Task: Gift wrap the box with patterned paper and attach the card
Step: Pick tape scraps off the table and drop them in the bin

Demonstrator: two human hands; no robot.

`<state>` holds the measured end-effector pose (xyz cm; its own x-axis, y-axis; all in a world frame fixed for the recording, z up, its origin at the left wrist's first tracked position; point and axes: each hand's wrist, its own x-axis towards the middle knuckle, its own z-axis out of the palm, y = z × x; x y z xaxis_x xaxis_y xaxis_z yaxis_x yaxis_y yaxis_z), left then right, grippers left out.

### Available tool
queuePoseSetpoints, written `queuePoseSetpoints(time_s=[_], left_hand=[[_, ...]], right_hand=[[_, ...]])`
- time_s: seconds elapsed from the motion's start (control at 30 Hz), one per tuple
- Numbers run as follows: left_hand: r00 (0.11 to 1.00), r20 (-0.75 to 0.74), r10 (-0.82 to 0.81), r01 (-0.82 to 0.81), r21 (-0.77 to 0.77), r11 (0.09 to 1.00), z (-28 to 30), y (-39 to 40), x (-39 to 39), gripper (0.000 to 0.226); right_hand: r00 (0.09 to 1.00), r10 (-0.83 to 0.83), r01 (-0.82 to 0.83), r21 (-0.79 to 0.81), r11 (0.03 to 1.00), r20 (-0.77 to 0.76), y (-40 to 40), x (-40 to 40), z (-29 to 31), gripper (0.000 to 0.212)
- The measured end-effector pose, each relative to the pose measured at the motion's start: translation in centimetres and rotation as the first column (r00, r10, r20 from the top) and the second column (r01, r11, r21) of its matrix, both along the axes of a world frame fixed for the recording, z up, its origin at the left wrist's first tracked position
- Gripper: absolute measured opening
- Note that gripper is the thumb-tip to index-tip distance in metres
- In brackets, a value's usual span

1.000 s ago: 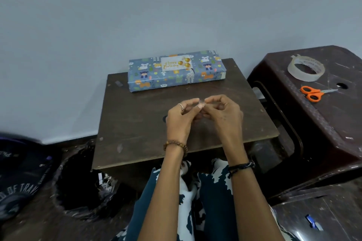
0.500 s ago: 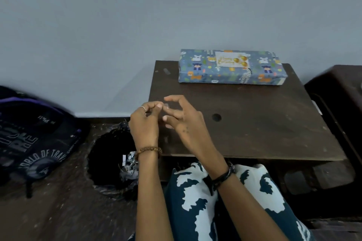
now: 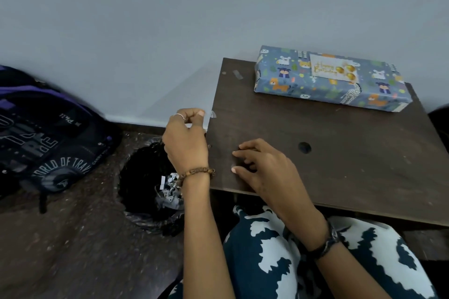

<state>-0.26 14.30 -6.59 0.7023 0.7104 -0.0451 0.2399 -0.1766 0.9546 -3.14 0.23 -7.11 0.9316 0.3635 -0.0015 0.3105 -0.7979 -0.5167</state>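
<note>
Head view, left to right: a dark backpack [image 3: 46,133] lies on the floor, then a black-lined bin [image 3: 150,187] with paper scraps in it. Above the bin, at the worktop [image 3: 340,153] edge, the left hand [image 3: 185,138] pinches what looks like a small clear scrap of tape [image 3: 213,114]. The right hand [image 3: 261,167] rests half curled on the worktop, grasping nothing I can see. Further right, by the wall, sits the wrapped box [image 3: 328,85] with the card [image 3: 332,69] on top. The step looks like binning the scrap: bring the pinch over the bin opening, then part the fingers, since tape may cling to them.
</note>
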Motion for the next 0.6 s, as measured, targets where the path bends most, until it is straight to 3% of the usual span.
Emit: queuePoseSetpoints(time_s=[0.13,0.5,0.6], left_hand=[[1.0,0.008,0.007,-0.007,-0.057,0.998,0.2,0.2,0.3,0.019],[0.999,0.001,-0.054,0.053,-0.068,0.996,0.4,-0.7,0.6,0.023],[0.995,-0.011,-0.098,0.097,-0.076,0.992,0.5,-1.1,0.6,0.022]], right_hand=[[0.999,0.049,-0.049,-0.044,0.998,0.01,-0.2,-0.1,0.2,0.038],[0.997,0.039,-0.037,-0.035,0.999,0.062,0.2,0.1,-0.2,0.031],[0.988,0.025,-0.022,-0.019,1.0,0.155,0.4,0.1,-0.6,0.021]])
